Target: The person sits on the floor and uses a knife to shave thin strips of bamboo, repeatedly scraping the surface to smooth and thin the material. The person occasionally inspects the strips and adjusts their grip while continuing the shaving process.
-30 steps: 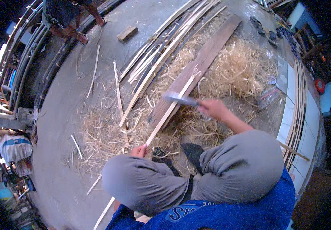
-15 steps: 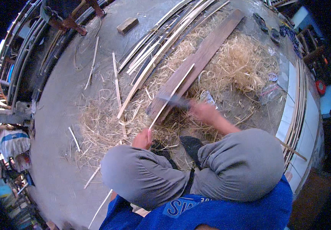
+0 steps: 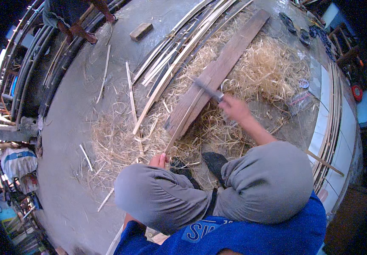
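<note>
Nearest, the person squats with both knees (image 3: 217, 191) drawn up, feet among the shavings, so the work lies low between the legs. Just beyond the left knee, the left hand (image 3: 158, 160) has its fingers clenched round the near end of a thin bamboo strip (image 3: 186, 114), which likely keeps it from sliding. The strip runs away and to the right, lying flat along a long wooden plank (image 3: 230, 55) that backs it like a table. Farther, on the right, the right hand (image 3: 234, 108) grips the handle of a knife (image 3: 209, 90), fingers closed round it, with the blade laid across the strip over the plank, seemingly angled for shaving. Pale curled shavings (image 3: 272, 68) heap around the plank on the concrete floor (image 3: 64, 140). Beyond lie more long strips (image 3: 179, 46), a small wood block (image 3: 141, 31), and, far left, another person's feet (image 3: 92, 36).
</note>
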### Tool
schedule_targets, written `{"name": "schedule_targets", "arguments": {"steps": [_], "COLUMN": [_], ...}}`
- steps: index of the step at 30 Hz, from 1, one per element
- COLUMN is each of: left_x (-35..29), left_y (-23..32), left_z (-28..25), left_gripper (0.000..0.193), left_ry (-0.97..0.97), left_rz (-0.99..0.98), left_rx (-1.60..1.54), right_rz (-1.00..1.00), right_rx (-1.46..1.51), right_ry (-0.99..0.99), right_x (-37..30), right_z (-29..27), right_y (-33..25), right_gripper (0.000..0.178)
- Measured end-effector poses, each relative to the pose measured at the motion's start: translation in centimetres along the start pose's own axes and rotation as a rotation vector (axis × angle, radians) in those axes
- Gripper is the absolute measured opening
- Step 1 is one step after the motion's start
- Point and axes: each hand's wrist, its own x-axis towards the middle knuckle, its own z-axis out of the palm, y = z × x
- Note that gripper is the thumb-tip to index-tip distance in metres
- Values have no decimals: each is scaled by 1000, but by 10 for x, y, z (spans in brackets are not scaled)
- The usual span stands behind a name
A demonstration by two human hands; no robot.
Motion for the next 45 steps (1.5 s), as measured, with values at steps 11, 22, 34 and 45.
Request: {"name": "schedule_targets", "arguments": {"steps": [11,22,34,45], "left_x": [-12,-76,256,345], "left_y": [-21,-100,150,110], "left_z": [-46,-181,-206,-92], "left_gripper": [46,44,30,26], "left_ry": [-462,-458,-100,-102], "left_rz": [-266,-428,127,138], "left_rx": [-354,740,967,836], "right_rz": [-210,60,174,234], "right_rx": [45,9,330,395], "right_ry": [-214,40,70,25], "right_x": [-44,-15,-59,-78], "right_z": [36,-16,54,46], "right_y": [-56,11,-18,-16], "right_gripper": [38,47,44,46]}}
